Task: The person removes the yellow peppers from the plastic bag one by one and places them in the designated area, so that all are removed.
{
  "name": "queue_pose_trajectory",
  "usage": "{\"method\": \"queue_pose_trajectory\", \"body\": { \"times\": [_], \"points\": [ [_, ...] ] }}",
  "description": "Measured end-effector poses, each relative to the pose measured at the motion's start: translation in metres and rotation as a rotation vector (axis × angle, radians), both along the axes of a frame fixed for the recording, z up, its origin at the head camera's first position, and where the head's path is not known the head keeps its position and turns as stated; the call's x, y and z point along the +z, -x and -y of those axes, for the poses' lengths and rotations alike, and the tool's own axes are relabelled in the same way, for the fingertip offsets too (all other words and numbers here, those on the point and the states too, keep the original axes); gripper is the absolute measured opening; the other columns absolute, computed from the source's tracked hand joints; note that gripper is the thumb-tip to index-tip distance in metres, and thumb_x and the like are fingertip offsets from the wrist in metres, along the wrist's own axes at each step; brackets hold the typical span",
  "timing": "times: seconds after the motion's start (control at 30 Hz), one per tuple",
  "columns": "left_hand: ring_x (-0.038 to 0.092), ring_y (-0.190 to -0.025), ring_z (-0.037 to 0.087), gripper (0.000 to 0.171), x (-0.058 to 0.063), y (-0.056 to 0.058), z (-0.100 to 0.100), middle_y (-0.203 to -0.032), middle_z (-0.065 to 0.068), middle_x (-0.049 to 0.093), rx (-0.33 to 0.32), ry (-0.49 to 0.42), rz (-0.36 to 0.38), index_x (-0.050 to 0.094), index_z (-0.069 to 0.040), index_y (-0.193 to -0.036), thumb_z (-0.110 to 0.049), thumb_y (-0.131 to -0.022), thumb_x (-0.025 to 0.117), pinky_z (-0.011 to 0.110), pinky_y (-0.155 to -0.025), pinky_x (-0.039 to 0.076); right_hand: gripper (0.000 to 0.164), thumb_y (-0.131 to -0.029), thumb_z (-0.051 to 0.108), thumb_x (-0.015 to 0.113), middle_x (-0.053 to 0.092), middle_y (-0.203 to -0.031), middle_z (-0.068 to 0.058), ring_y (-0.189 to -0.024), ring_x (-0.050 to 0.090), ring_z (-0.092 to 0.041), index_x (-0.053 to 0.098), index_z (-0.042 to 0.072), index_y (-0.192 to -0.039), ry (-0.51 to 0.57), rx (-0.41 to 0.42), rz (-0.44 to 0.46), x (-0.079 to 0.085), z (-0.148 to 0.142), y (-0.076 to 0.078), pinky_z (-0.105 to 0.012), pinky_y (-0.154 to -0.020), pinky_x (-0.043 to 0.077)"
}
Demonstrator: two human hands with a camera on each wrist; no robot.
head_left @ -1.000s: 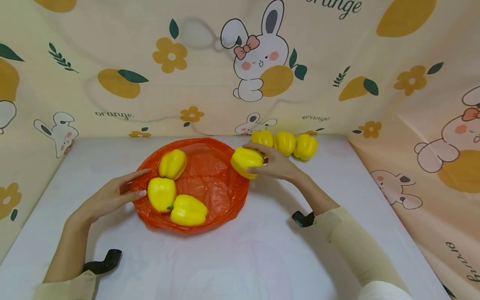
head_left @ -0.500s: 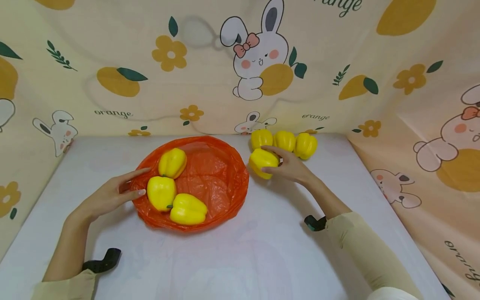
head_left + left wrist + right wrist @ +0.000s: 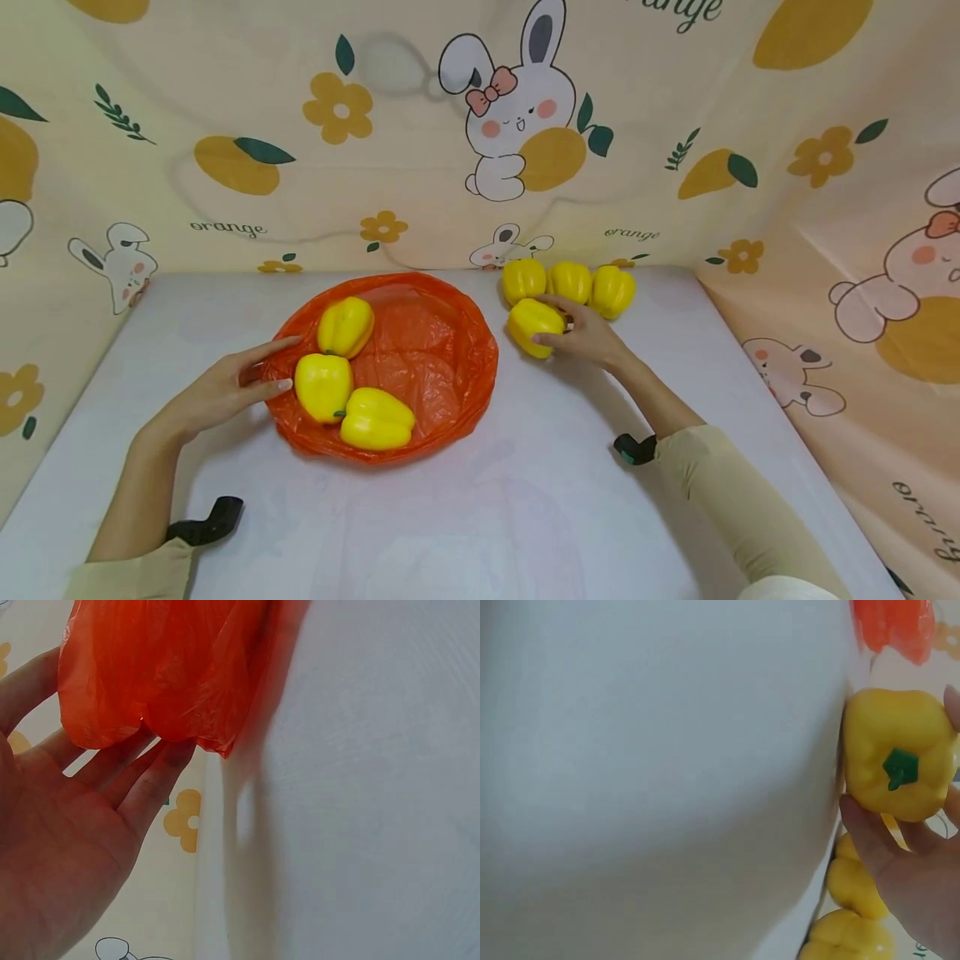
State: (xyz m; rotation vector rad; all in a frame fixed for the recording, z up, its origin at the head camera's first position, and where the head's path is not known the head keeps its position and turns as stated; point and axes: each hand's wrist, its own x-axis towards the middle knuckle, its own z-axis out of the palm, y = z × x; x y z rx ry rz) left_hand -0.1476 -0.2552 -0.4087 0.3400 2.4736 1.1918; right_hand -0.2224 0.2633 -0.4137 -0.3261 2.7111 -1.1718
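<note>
A yellow bell pepper (image 3: 536, 327) with a green stem (image 3: 901, 766) is held in my right hand (image 3: 588, 335), low at the table just right of the red plastic bag (image 3: 486, 367). Thumb and fingers grip it from the right side. My left hand (image 3: 213, 396) touches the bag's left side, its fairly straight fingers (image 3: 112, 761) against the outside of the plastic. Inside the round, opened-out bag lie three more yellow peppers: one at the upper left (image 3: 346, 327), one at the left (image 3: 323, 387) and one at the front (image 3: 377, 418).
Behind the right hand, three yellow peppers stand in a row, left (image 3: 523, 281), middle (image 3: 569, 282) and right (image 3: 612, 292), by the back edge of the white table (image 3: 465, 525). A printed cloth (image 3: 420, 108) with rabbits and oranges hangs around the table.
My right hand has moved right with its pepper, from over the bag's right rim to the table beside it. The left hand stays at the bag.
</note>
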Motion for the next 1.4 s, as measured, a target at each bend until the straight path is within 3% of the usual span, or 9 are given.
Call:
{"method": "queue_pose_trajectory", "body": {
  "times": [0.17, 0.43, 0.87, 1.07, 1.2, 1.4],
  "points": [
    [0.032, -0.135, 0.048, 0.07, -0.001, 0.0, 0.001, -0.156, 0.027, 0.029, 0.01, -0.002, 0.01, 0.034, -0.015, -0.156, -0.039, -0.097, 0.063, 0.073, -0.101, 0.034, 0.072, -0.086, 0.041, 0.077, 0.051, -0.143, -0.014, -0.119, 0.051, -0.033, 0.047, 0.021, -0.149, 0.023, -0.023, 0.022, -0.004, -0.001, 0.003, -0.051, -0.103, 0.043],
    [0.032, -0.135, 0.05, 0.069, -0.004, 0.001, 0.003, -0.156, 0.028, 0.028, 0.006, -0.016, 0.002, 0.032, -0.015, -0.156, -0.035, -0.097, 0.063, 0.072, -0.101, 0.034, 0.071, -0.088, 0.043, 0.074, 0.051, -0.143, -0.013, -0.118, 0.052, -0.033, 0.045, 0.022, -0.15, 0.036, -0.034, 0.024, -0.008, -0.002, 0.004, -0.051, -0.103, 0.043],
    [0.027, -0.138, 0.05, 0.07, -0.002, 0.002, 0.003, -0.157, 0.028, 0.026, 0.008, -0.023, 0.015, 0.031, -0.015, -0.157, -0.035, -0.097, 0.063, 0.073, -0.102, 0.033, 0.073, -0.089, 0.045, 0.072, 0.045, -0.15, -0.014, -0.126, 0.048, -0.036, 0.042, 0.021, -0.152, 0.007, -0.038, 0.027, -0.002, -0.004, 0.002, -0.053, -0.108, 0.039],
    [0.028, -0.137, 0.05, 0.07, -0.001, 0.001, 0.004, -0.157, 0.028, 0.026, 0.009, -0.019, 0.014, 0.032, -0.014, -0.156, -0.035, -0.097, 0.062, 0.073, -0.101, 0.033, 0.067, -0.09, 0.036, 0.073, 0.046, -0.15, -0.009, -0.133, 0.045, -0.034, 0.047, 0.013, -0.147, 0.102, 0.0, -0.034, 0.001, -0.008, 0.006, -0.052, -0.113, 0.034],
    [0.028, -0.137, 0.051, 0.07, 0.0, 0.001, 0.004, -0.157, 0.028, 0.026, 0.009, -0.02, 0.011, 0.032, -0.014, -0.156, -0.036, -0.097, 0.062, 0.073, -0.101, 0.034, 0.062, -0.09, 0.026, 0.075, 0.048, -0.147, -0.014, -0.133, 0.045, -0.036, 0.05, 0.009, -0.144, 0.143, 0.006, -0.102, 0.007, -0.005, 0.005, -0.054, -0.113, 0.033],
    [0.03, -0.135, 0.05, 0.07, 0.001, 0.0, 0.002, -0.157, 0.028, 0.026, 0.009, -0.025, 0.017, 0.032, -0.015, -0.156, -0.037, -0.097, 0.062, 0.072, -0.101, 0.036, 0.055, -0.089, 0.012, 0.075, 0.052, -0.142, -0.018, -0.131, 0.046, -0.04, 0.054, 0.002, -0.139, 0.2, 0.05, -0.211, 0.032, 0.013, -0.008, -0.058, -0.111, 0.034]
  ]
}}
